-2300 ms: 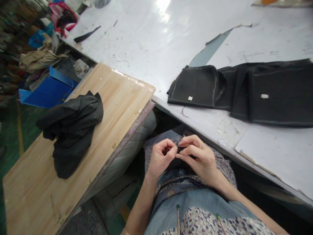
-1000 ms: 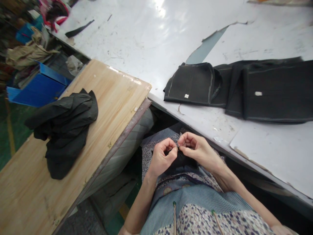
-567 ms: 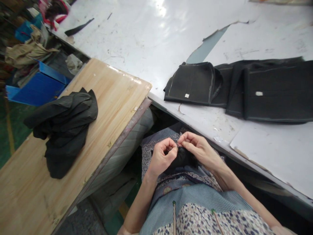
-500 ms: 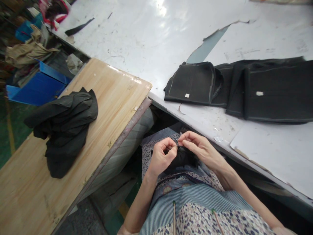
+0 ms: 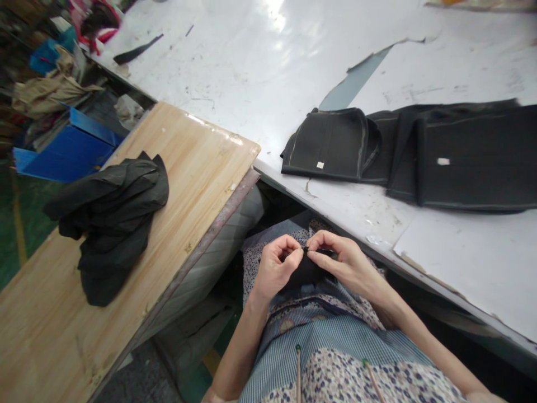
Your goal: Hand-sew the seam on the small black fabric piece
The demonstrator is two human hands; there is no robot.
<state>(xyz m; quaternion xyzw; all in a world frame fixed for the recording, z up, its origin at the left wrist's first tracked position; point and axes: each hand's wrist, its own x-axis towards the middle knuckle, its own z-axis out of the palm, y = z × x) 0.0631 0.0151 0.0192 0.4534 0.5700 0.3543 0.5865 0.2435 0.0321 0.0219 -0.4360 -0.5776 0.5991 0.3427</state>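
A small piece of black cloth point(image 5: 305, 272) lies over my lap, its upper edge raised between my fingertips. My left hand point(image 5: 277, 267) pinches that edge, thumb against forefinger. Close beside it, my right hand point(image 5: 342, 260) also pinches the cloth with thumb and forefinger, the fingertips of both hands nearly meeting. Whether a thread or needle is between the fingers is too small to tell. Under the cloth is a blue striped and floral apron point(image 5: 319, 336).
Crumpled black fabric point(image 5: 121, 212) rests on a wooden board point(image 5: 201, 151) at left. Folded black garment pieces point(image 5: 478, 159) with small white tags lie on the white table point(image 5: 235, 61), whose edge runs just beyond my hands. A blue box point(image 5: 69, 145) stands at far left.
My right hand's fingers have closed in on the cloth edge, beside my left fingertips; half a second ago they were slightly raised. My left hand has barely moved.
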